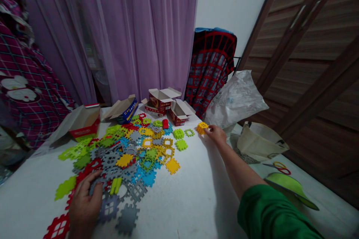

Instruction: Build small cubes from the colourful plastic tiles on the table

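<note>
My right hand [216, 134] reaches out over the right side of the white table, its fingers pinching a small stack of yellow interlocking tiles [201, 127]. To the left of it lie a green tile [181, 144] and a green tile frame [189, 132]. My left hand [85, 202] rests at the near left of the spread of notched plastic tiles, fingers apart and curved over grey and red pieces. Close beside it are two lime-green bars [115, 186] and a grey window tile [109, 206]. A yellow tile [172, 165] lies at the spread's right edge.
Open cardboard boxes stand along the back: a red one [84, 129], a blue one [129, 110] and several dark red ones [179, 116]. Right of the table are a clear plastic bag [234, 99], a cream bag [256, 142], scissors [280, 168] and a green round-edged item [288, 186].
</note>
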Motion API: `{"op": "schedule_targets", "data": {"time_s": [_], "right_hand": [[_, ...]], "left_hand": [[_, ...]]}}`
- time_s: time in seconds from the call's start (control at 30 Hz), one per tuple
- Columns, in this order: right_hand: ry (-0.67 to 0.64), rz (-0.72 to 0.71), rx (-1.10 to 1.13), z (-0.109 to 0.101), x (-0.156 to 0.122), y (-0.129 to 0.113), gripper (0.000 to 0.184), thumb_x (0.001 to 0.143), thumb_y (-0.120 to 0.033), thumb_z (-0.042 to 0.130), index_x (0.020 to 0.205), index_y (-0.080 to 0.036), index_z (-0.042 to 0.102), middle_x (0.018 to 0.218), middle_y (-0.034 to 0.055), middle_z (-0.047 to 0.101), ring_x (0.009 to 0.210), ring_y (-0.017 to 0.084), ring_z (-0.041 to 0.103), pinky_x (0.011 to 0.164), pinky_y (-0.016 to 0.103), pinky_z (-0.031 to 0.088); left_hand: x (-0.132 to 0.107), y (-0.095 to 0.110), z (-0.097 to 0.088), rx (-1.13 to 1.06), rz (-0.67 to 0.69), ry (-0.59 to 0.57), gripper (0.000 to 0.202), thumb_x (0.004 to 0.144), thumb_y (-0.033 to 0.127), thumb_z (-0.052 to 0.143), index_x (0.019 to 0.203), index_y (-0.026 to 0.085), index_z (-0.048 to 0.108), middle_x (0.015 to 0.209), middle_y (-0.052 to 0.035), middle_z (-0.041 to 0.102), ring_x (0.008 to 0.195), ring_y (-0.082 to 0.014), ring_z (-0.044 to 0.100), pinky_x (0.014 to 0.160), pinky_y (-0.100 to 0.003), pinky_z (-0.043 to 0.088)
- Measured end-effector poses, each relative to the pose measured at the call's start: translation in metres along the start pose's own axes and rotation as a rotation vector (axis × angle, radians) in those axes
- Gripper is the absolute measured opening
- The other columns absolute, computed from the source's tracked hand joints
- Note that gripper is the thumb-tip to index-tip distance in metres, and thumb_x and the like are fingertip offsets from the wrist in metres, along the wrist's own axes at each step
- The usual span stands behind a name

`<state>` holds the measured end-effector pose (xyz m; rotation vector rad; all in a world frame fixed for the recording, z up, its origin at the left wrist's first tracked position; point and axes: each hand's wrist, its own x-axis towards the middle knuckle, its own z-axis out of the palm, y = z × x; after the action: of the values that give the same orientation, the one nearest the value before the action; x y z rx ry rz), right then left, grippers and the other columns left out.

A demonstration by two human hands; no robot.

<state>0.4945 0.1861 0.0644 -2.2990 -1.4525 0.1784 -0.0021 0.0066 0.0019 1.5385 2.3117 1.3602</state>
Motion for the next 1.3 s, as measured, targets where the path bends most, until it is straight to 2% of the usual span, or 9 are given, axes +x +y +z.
{"op": "schedule_targets", "data": {"time_s": [0.2, 0.3, 0.4, 0.53, 0.7, 0.83, 0.93, 1.13, 1.3], "right_hand": [[0.044, 0.022, 0.033, 0.0, -0.012, 0.003, 0.043, 0.087, -0.048, 0.057, 0.116, -0.02, 0.073, 0.104, 0.0077, 0.074, 0.096, 0.024, 0.067, 0.067, 0.027, 0.043], [0.077, 0.045, 0.062, 0.01, -0.033, 0.007, 0.036, 0.09, -0.04, 0.051, 0.109, -0.021, 0.075, 0.101, 0.0066, 0.075, 0.092, 0.022, 0.067, 0.065, 0.026, 0.04], [0.087, 0.048, 0.101, 0.023, -0.059, 0.009, 0.034, 0.09, -0.035, 0.048, 0.104, -0.023, 0.076, 0.102, 0.0063, 0.075, 0.089, 0.021, 0.067, 0.064, 0.026, 0.04], [0.074, 0.003, 0.17, 0.039, -0.087, 0.003, 0.036, 0.09, -0.038, 0.046, 0.104, -0.023, 0.076, 0.104, 0.0059, 0.075, 0.09, 0.022, 0.066, 0.068, 0.027, 0.043], [0.039, -0.112, 0.306, 0.054, -0.11, -0.016, 0.035, 0.086, -0.042, 0.048, 0.096, -0.024, 0.076, 0.098, 0.0053, 0.075, 0.087, 0.022, 0.067, 0.071, 0.029, 0.045], [0.048, -0.25, 0.335, 0.061, -0.127, -0.043, 0.034, 0.085, -0.041, 0.047, 0.092, -0.024, 0.075, 0.094, 0.0042, 0.075, 0.083, 0.02, 0.067, 0.072, 0.029, 0.046], [0.017, -0.374, 0.309, 0.059, -0.134, -0.074, 0.032, 0.087, -0.038, 0.046, 0.094, -0.024, 0.074, 0.098, 0.0034, 0.074, 0.085, 0.018, 0.066, 0.074, 0.027, 0.046], [-0.098, -0.61, 0.069, 0.055, -0.132, -0.151, 0.028, 0.091, -0.032, 0.049, 0.103, -0.026, 0.074, 0.106, 0.0036, 0.071, 0.094, 0.019, 0.064, 0.074, 0.026, 0.043], [-0.156, -0.758, -0.149, 0.065, -0.122, -0.194, 0.031, 0.091, -0.031, 0.05, 0.114, -0.023, 0.07, 0.119, 0.0083, 0.067, 0.107, 0.022, 0.059, 0.085, 0.03, 0.043]], "left_hand": [[0.004, -0.004, -0.001, -0.011, -0.007, -0.02, 0.044, 0.084, 0.048, 0.045, 0.114, 0.024, 0.067, 0.122, -0.0096, 0.066, 0.106, -0.0288, 0.063, 0.087, -0.043, 0.051], [0.004, -0.005, -0.002, -0.021, -0.009, -0.06, 0.043, 0.084, 0.047, 0.048, 0.115, 0.024, 0.067, 0.123, -0.0092, 0.066, 0.108, -0.0286, 0.063, 0.089, -0.042, 0.051], [0.002, -0.001, -0.002, -0.043, -0.006, -0.013, 0.041, 0.085, 0.046, 0.047, 0.114, 0.025, 0.067, 0.122, -0.0085, 0.066, 0.11, -0.028, 0.063, 0.094, -0.043, 0.05], [0.0, 0.004, -0.001, -0.065, 0.026, -0.017, 0.039, 0.084, 0.042, 0.047, 0.11, 0.023, 0.068, 0.119, -0.0086, 0.068, 0.111, -0.0272, 0.062, 0.097, -0.042, 0.05], [-0.001, 0.008, 0.0, -0.079, 0.019, 0.037, 0.04, 0.083, 0.041, 0.045, 0.107, 0.021, 0.069, 0.116, -0.0092, 0.069, 0.111, -0.027, 0.062, 0.1, -0.043, 0.049], [-0.003, 0.01, 0.001, -0.087, 0.022, 0.045, 0.039, 0.082, 0.038, 0.045, 0.109, 0.021, 0.069, 0.116, -0.009, 0.07, 0.111, -0.0268, 0.063, 0.1, -0.044, 0.048], [-0.004, 0.008, 0.003, -0.1, 0.026, 0.053, 0.037, 0.082, 0.036, 0.046, 0.108, 0.022, 0.069, 0.115, -0.008, 0.07, 0.111, -0.026, 0.063, 0.099, -0.042, 0.049], [-0.004, 0.002, 0.008, -0.14, 0.045, 0.07, 0.035, 0.083, 0.034, 0.047, 0.107, 0.023, 0.069, 0.115, -0.0076, 0.07, 0.11, -0.025, 0.063, 0.099, -0.041, 0.05], [-0.007, 0.001, 0.012, -0.156, 0.071, 0.088, 0.034, 0.085, 0.033, 0.046, 0.107, 0.022, 0.069, 0.114, -0.0079, 0.071, 0.109, -0.0244, 0.064, 0.098, -0.041, 0.05]]}}
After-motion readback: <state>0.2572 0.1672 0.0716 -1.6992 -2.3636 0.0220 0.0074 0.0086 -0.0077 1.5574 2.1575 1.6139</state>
